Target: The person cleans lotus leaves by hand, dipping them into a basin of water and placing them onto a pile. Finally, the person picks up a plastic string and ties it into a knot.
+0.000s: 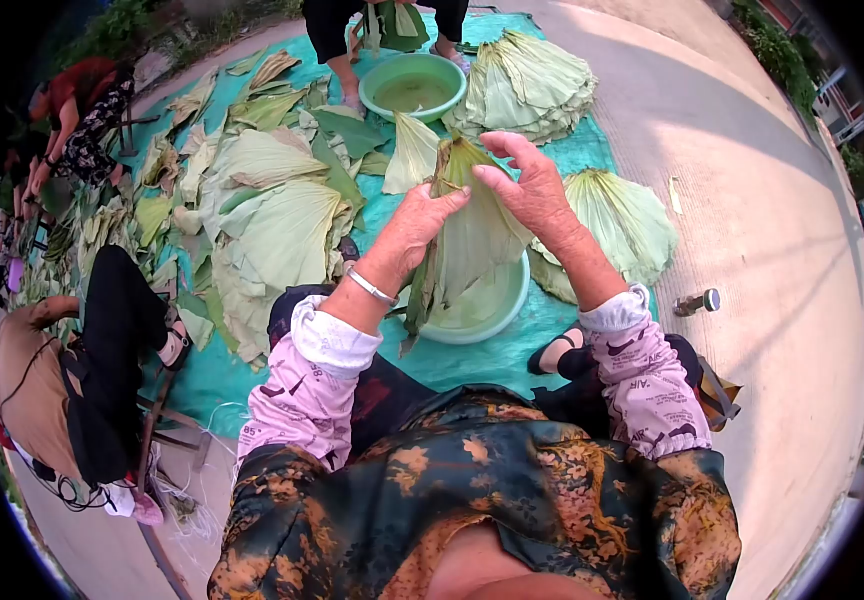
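Observation:
A large dried lotus leaf (480, 235), pale green with browned folds, hangs in front of me above a green basin (492, 322). My left hand (422, 222) pinches its upper left edge near the brown tip, thumb towards the right. At the other side of the tip is my right hand (532, 192), its thumb and fingers apart; the thumb lies against or just over the leaf, I cannot tell which. The leaf hides part of the basin.
Leaf stacks lie on the turquoise tarp (392, 385): a left pile (277, 225), a right pile (617, 225) and a far pile (532, 85). A second basin (414, 88) stands by a person's feet. A jar (697, 302) lies on the concrete. Other people sit at left.

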A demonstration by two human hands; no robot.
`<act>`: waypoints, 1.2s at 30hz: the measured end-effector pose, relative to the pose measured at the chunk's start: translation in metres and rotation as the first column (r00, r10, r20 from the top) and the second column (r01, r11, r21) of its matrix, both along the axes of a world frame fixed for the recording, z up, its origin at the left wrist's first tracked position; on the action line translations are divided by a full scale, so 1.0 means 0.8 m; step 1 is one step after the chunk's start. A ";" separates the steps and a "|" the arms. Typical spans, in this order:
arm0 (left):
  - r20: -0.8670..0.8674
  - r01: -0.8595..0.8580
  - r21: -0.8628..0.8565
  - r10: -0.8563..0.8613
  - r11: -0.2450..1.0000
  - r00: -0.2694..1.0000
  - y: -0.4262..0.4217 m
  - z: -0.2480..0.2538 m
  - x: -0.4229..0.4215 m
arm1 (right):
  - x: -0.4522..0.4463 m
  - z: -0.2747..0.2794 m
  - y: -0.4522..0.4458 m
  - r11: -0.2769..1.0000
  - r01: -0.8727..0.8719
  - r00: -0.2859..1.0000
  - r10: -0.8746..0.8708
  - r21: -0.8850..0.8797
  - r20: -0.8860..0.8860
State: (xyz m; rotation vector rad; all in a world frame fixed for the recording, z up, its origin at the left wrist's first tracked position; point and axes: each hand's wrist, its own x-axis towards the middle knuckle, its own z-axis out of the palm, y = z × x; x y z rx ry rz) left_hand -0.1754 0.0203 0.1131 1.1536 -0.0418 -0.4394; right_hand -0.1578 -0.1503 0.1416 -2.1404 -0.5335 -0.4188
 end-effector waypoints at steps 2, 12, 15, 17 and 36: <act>0.001 0.022 -0.011 -0.022 1.000 1.000 -0.005 -0.001 0.000 | -0.003 0.002 0.012 0.996 0.033 0.999 -0.030 -0.082 0.039; -0.035 -0.001 -0.018 0.001 1.000 0.999 0.001 -0.004 0.003 | -0.026 -0.024 0.025 0.995 0.001 0.998 0.005 0.101 -0.059; -0.048 0.030 -0.020 -0.031 0.999 0.998 0.003 -0.006 0.002 | -0.025 -0.016 0.023 0.947 0.009 0.966 0.074 0.321 -0.247; -0.055 0.058 -0.036 -0.060 0.998 0.997 0.004 -0.011 0.000 | -0.018 -0.026 0.015 0.939 -0.061 0.941 0.167 0.338 -0.296; -0.127 -0.003 -0.147 -0.016 0.989 0.992 0.012 -0.007 0.011 | -0.044 -0.030 -0.050 0.769 0.017 0.833 0.342 0.639 -0.434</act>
